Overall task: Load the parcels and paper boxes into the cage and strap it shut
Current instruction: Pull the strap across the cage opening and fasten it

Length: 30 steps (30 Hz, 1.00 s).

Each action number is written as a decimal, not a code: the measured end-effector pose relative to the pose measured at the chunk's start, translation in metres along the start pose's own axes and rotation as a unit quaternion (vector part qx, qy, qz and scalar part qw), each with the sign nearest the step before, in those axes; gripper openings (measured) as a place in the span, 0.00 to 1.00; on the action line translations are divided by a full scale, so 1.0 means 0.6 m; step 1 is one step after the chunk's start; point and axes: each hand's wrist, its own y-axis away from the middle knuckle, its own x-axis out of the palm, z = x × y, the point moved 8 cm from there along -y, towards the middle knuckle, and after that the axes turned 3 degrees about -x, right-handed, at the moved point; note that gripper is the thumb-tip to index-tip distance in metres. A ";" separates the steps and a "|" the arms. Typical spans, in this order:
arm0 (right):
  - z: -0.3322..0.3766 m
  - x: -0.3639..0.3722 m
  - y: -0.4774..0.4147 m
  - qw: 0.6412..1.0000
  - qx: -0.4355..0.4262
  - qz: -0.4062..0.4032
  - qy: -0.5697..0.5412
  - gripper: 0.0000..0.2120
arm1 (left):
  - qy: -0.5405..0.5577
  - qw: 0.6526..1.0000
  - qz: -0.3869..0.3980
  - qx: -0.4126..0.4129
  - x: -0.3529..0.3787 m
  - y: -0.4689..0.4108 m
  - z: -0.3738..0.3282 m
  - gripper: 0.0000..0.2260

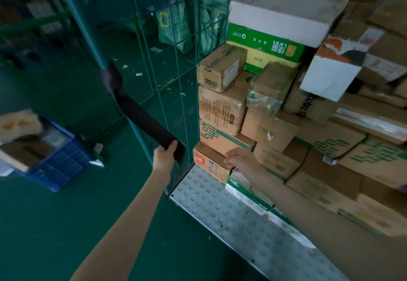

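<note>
A green wire cage [187, 95] stands on a studded metal floor plate [231, 214], stacked with several cardboard parcels and paper boxes [271, 133]. My left hand [164, 156] grips the loose end of a wide black strap [143, 119] that runs up to a teal cage bar [88, 36] at the left. My right hand [240, 159] holds the corner of a small brown box with a red mark [209, 161] at the cage's lower front corner. A white foam box [286, 9] lies on top of the stack.
A blue plastic crate [59, 161] with boxes in it sits on the green floor at the left. Further wire cages with green sacks [174, 22] stand behind. Scraps of paper litter the floor.
</note>
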 end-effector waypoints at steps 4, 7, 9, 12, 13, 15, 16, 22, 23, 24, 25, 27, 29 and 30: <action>0.002 0.022 0.009 0.995 -0.030 0.084 0.039 0.23 | 0.062 0.994 0.086 -0.021 0.072 0.070 0.033 0.11; -0.007 0.039 0.023 0.985 -0.076 0.139 0.074 0.33 | 0.122 0.983 0.132 -0.023 0.108 0.117 0.024 0.09; -0.008 0.047 0.033 0.978 -0.107 0.152 0.097 0.37 | 0.156 0.975 0.158 -0.023 0.128 0.143 0.006 0.10; -0.002 0.031 0.044 0.980 -0.129 0.089 0.125 0.24 | 0.170 0.967 0.190 -0.022 0.152 0.167 -0.020 0.07; -0.001 0.021 0.044 0.978 -0.137 0.055 0.146 0.19 | 0.155 0.969 0.191 -0.016 0.154 0.169 -0.027 0.07; -0.001 0.003 0.047 0.970 -0.153 -0.004 0.189 0.22 | 0.107 0.977 0.181 -0.014 0.155 0.167 -0.029 0.05; -0.009 -0.010 0.053 0.966 -0.157 -0.020 0.203 0.23 | 0.066 0.982 0.176 -0.020 0.157 0.170 -0.023 0.04; -0.043 -0.053 0.060 0.946 -0.144 -0.001 0.291 0.18 | -0.308 0.930 0.199 0.020 0.161 0.193 -0.002 0.08; -0.042 -0.063 0.062 0.945 -0.140 -0.003 0.294 0.13 | -0.353 0.909 0.221 0.030 0.167 0.204 -0.005 0.10; -0.041 -0.068 0.063 0.945 -0.138 -0.002 0.298 0.11 | -0.398 0.885 0.237 0.042 0.171 0.214 -0.009 0.12; -0.042 -0.075 0.064 0.945 -0.138 -0.003 0.297 0.16 | -0.460 0.850 0.243 0.076 0.177 0.226 -0.018 0.14; -0.047 -0.089 0.064 0.945 -0.139 -0.002 0.296 0.27 | -0.608 0.736 0.212 0.209 0.195 0.254 -0.047 0.14; -0.055 -0.104 0.073 0.946 -0.137 -0.003 0.293 0.21 | -0.662 0.630 0.189 0.359 0.231 0.304 -0.073 0.12; -0.061 -0.113 0.080 0.943 -0.133 -0.003 0.303 0.16 | -0.650 0.607 0.198 0.413 0.252 0.325 -0.080 0.11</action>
